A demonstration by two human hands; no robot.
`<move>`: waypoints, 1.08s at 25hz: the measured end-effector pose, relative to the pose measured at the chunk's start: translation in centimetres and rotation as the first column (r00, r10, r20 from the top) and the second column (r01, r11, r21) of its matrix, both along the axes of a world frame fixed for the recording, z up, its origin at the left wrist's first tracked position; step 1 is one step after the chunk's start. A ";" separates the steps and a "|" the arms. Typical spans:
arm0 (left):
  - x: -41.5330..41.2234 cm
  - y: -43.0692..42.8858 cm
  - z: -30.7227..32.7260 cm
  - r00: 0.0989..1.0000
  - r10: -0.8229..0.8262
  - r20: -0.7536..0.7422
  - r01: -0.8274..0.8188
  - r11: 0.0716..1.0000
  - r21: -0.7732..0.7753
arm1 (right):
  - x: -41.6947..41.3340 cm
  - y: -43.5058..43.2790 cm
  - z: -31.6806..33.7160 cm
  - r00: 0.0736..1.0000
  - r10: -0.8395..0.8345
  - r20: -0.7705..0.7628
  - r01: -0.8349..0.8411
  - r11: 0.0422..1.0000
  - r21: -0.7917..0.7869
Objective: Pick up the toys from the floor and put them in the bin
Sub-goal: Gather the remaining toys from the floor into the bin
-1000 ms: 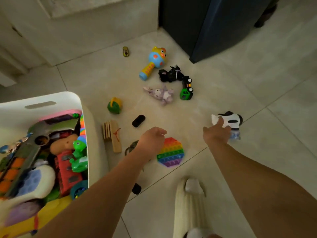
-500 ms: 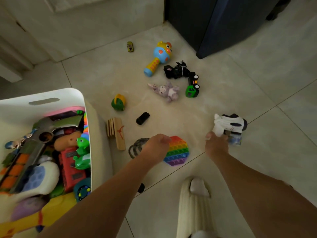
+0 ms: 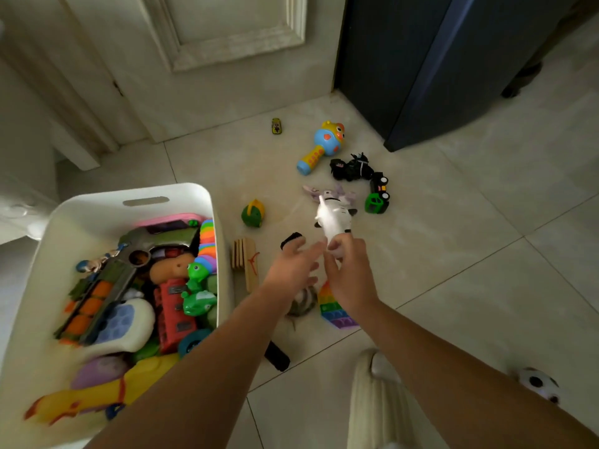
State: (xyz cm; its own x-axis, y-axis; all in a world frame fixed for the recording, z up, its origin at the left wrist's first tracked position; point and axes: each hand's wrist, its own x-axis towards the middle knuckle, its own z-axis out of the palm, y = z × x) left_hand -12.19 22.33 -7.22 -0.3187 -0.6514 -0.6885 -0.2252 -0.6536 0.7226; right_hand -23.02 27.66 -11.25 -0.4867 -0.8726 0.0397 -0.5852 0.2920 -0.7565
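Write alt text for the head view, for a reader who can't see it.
A person's right hand holds a white-and-black toy above a tiled floor, with the open left hand beside it. A white bin full of toys stands to the left; a rainbow pop toy, a wooden block and other toys lie scattered on the floor.

My right hand (image 3: 351,273) covers the lower end of the white toy (image 3: 334,218), which is smeared by blur. That wrist hides part of the rainbow pop toy (image 3: 335,311). My left hand (image 3: 291,270) hides most of a grey thing (image 3: 303,303) that I can't identify. The bin (image 3: 129,194) runs off the left and bottom edges. The ball (image 3: 536,382) sits half behind my right forearm.
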 end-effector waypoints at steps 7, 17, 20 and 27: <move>8.9 -3.0 4.9 0.848 0.392 -0.356 -0.465 0.873 -0.147 | 10.2 -1.2 4.8 0.861 0.381 -0.336 -0.476 0.837 -0.271; 23.9 -4.6 -0.2 0.725 0.645 -0.244 -0.610 0.765 0.207 | 16.1 -5.9 5.3 0.910 0.389 -0.140 -0.413 0.875 -0.253; 23.4 -6.9 -0.7 0.825 0.533 -0.190 -0.521 0.846 0.109 | 14.8 -7.0 4.3 0.919 0.361 -0.158 -0.388 0.897 -0.210; 21.0 -11.7 -2.7 0.832 0.138 0.538 0.065 0.938 -0.341 | 12.9 -8.8 2.3 0.967 0.237 -0.095 -0.250 0.955 -0.161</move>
State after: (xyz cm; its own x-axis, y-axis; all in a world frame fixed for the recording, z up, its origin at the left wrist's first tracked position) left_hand 8.86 10.63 -9.87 0.0722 -0.8743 -0.4800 -0.6281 -0.4137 0.6591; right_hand -10.16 18.89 -8.99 -0.2508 -0.9413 0.2260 -0.6783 0.0043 -0.7347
